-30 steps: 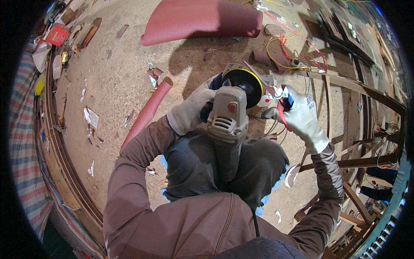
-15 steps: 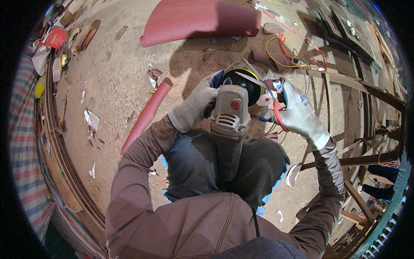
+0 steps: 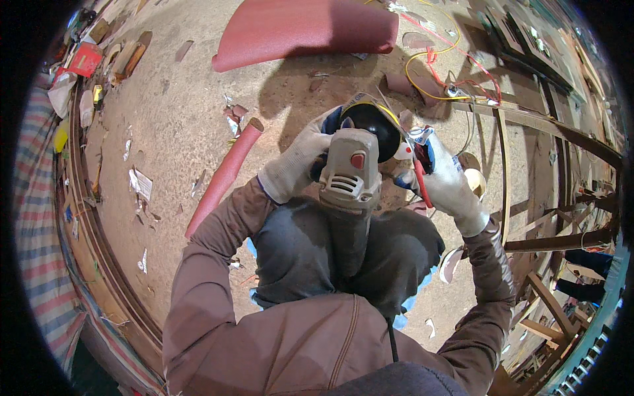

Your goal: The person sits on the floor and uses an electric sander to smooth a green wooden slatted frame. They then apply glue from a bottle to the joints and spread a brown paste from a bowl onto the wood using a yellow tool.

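A grey power sander (image 3: 345, 175) with a red button and a round black pad (image 3: 383, 137) stands between my knees, its body pointing back toward me. My gloved left hand (image 3: 297, 162) is closed on the pad's left edge, partly hidden by the tool. A printed, yellow-edged sheet curves over the far side of the pad. In my gloved right hand (image 3: 450, 185) are scissors with red handles (image 3: 422, 181). Their blades reach up and left along the pad's right edge, now seen nearly edge-on. Small scraps of sheet lie close to the right fingers.
A large reddish sandpaper sheet (image 3: 304, 33) lies curled ahead. A narrow sandpaper roll (image 3: 224, 175) is on the left, and a short roll (image 3: 413, 87) ahead right. Yellow and red cords run by a socket (image 3: 452, 91). Wooden frames (image 3: 561, 132) line the right; paper scraps litter the floor.
The scissors have turned; their blades, spread apart before, now appear closer together. My right hand has shifted slightly down and left. My left hand and the sander are nearly unmoved.
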Motion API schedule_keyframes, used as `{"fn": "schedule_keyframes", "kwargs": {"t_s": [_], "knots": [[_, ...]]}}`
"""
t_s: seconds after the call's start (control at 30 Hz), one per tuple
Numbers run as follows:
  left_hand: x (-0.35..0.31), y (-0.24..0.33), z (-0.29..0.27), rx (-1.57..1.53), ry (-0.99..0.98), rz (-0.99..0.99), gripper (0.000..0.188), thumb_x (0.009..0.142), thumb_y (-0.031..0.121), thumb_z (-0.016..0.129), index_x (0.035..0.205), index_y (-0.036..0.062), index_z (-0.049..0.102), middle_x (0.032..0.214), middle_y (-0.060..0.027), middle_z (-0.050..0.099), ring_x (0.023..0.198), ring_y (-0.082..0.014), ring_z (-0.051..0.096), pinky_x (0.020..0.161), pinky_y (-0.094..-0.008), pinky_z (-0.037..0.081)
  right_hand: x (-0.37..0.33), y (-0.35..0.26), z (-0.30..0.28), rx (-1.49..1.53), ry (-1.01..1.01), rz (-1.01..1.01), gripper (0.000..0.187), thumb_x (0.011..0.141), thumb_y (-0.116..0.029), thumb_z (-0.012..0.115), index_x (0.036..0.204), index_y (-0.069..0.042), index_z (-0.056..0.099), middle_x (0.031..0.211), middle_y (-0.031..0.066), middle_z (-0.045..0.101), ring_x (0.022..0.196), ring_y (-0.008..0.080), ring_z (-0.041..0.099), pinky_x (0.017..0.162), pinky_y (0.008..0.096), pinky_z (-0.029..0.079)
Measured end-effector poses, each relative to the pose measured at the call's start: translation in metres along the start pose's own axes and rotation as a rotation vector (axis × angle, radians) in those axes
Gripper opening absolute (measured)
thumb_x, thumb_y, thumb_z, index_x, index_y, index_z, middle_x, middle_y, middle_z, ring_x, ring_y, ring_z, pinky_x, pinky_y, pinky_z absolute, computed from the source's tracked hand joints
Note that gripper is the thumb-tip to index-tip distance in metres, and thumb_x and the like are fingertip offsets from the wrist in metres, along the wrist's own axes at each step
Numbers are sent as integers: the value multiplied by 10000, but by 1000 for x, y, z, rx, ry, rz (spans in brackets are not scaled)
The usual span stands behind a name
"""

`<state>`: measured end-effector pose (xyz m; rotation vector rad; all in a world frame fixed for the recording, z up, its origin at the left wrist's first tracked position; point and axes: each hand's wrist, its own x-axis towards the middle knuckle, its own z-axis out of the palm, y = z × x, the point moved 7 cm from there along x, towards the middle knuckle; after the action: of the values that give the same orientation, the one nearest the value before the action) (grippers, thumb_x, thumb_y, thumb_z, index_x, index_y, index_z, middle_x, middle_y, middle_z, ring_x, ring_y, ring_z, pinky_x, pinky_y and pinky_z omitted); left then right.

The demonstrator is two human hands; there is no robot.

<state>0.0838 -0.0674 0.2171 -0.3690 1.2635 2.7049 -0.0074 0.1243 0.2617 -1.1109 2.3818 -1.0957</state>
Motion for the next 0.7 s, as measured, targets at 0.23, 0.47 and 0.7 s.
{"fn": "schedule_keyframes", "kwargs": {"t_s": [0.23,0.47,0.7], "knots": [[-11,12,7,204,27,140,523,926,37,676,1431,54,539,1266,-59,681,1084,-113,670,932,-286,579,-3,-14,-3,-253,97,-108,285,909,-37,676,1187,-11,615,937,159,701,836,325,716,731,394,570],[-6,7,7,46,18,28,550,933,18,673,1460,35,519,1322,-85,665,1121,-145,666,955,-312,574,-3,18,-3,14,73,68,254,896,-158,731,1105,-62,624,698,77,583,632,204,630,573,374,496],[11,5,-7,135,19,4,483,940,23,666,1412,3,563,1297,-86,677,1128,-150,660,981,-304,553,2,-6,-40,-208,9,6,437,896,-224,757,1250,-62,558,1024,169,692,886,388,699,766,443,549]]}}
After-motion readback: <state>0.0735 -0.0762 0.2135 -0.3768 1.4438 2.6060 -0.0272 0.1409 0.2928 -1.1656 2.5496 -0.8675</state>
